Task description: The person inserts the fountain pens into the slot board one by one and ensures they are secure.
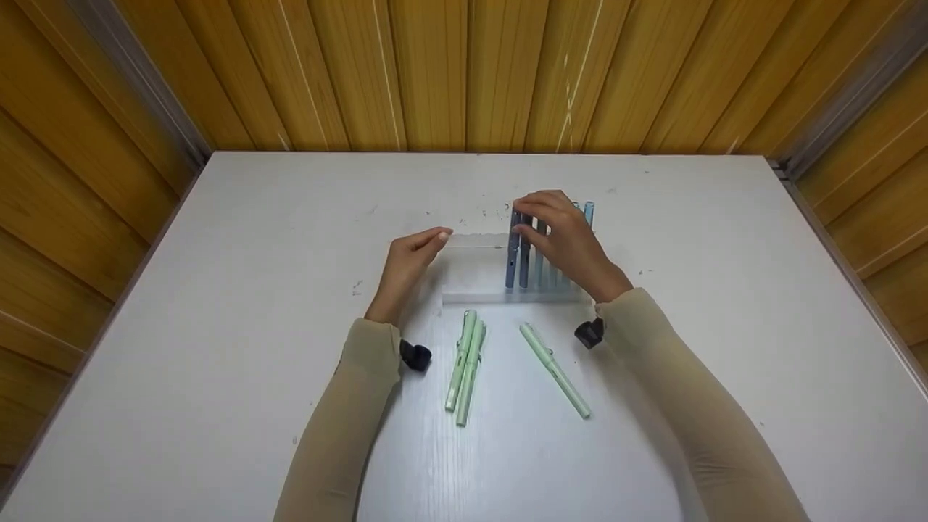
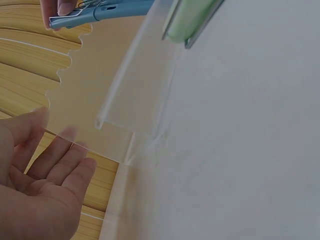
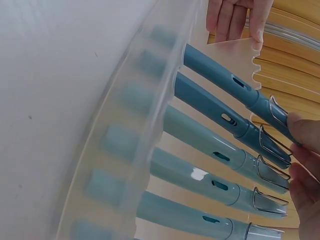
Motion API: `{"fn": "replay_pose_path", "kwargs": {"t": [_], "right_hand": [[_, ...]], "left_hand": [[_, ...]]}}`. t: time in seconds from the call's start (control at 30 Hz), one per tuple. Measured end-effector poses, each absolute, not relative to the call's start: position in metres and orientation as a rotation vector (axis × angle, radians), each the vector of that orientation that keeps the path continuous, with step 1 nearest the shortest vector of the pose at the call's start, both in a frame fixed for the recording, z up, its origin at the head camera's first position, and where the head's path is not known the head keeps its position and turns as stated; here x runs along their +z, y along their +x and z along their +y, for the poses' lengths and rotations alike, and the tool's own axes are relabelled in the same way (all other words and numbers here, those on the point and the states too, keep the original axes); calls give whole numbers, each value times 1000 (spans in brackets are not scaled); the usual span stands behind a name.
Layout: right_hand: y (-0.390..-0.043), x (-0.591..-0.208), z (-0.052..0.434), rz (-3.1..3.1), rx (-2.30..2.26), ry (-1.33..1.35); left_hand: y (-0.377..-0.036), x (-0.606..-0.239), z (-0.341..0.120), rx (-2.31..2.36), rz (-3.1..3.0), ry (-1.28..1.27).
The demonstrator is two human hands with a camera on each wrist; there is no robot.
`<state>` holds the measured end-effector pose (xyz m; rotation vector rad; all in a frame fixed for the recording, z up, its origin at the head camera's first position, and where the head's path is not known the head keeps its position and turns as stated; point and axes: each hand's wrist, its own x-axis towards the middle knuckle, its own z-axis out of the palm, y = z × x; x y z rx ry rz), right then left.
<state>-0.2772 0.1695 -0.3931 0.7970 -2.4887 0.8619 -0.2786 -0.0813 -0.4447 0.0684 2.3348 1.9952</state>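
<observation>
A clear plastic pen rack (image 1: 475, 272) stands mid-table with several blue pens (image 1: 540, 257) upright in its right half. My right hand (image 1: 525, 210) reaches over their tops and pinches the cap end of the leftmost, dark blue pen (image 1: 512, 261), seen in the right wrist view as the uppermost blue pen (image 3: 220, 70). My left hand (image 1: 435, 238) touches the rack's top left corner with straight fingers (image 3: 240, 17). In the left wrist view its open palm (image 2: 45, 165) lies behind the scalloped back panel (image 2: 100, 85).
Three pale green pens lie on the white table in front of the rack: two side by side (image 1: 464, 366) and one slanted to the right (image 1: 554, 370). Wooden walls close in the table on three sides.
</observation>
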Motion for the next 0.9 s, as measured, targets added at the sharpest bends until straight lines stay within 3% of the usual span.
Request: {"fn": "replay_pose_path", "kwargs": {"t": [0.9], "right_hand": [[-282, -393, 163, -2570, 736, 666]], "left_hand": [[-280, -444, -79, 2002, 2313, 47]]}}
